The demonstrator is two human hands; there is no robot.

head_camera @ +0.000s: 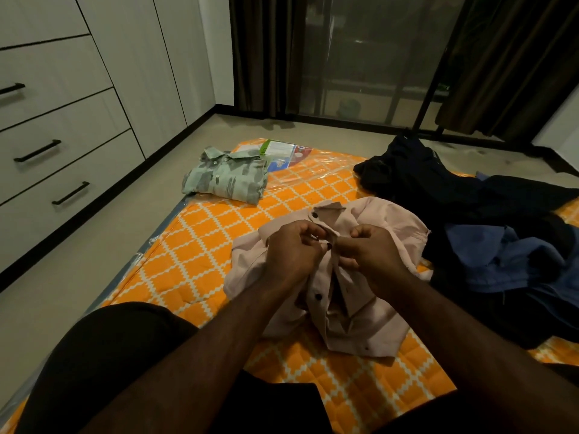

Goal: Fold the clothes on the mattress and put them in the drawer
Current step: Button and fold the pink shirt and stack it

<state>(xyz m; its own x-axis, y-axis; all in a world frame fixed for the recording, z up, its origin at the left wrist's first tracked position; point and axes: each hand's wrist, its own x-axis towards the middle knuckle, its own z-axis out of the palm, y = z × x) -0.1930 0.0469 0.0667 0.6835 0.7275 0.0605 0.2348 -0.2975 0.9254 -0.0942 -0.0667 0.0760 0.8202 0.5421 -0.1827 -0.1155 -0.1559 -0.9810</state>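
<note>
1. Head view, the only one. Risks first: I'm judging that I'm doing up the front of the pink shirt [388, 220], lying centre frame on the mattress [194, 245]. The lower front is gaping around a dark button [318, 296]. If I'm matching the wrong hole, the front is going to skew and the fold is going to come out crooked.
2. The shirt is lying bunched, not flat. Folding it as it lies is probably going to lock creases in.
3. The mattress is looking plastic-wrapped and likely slick, so the shirt may be sliding while I'm tugging.
4. The dark pile [454, 195] at right frame is touching the shirt's right edge, so it could be getting dragged along or tangled.
5. The green shirt [225, 177] is sitting folded at upper centre-left, overhanging the mattress's edge. A knock may send it onto the floor.
6. The drawers [62, 170] at left frame are all shut, with nothing stowed in sight.
7. Pose: both forearms are reaching in from the bottom of the frame and converging just below the collar [329, 211].
8. My left hand [294, 252] is curling, thumb and forefinger pinching the shirt's front edge.
9. My right hand [372, 255] is curling too, pinching the opposite edge. The fingertips are nearly meeting; I cannot tell which hand is holding the button.
</note>
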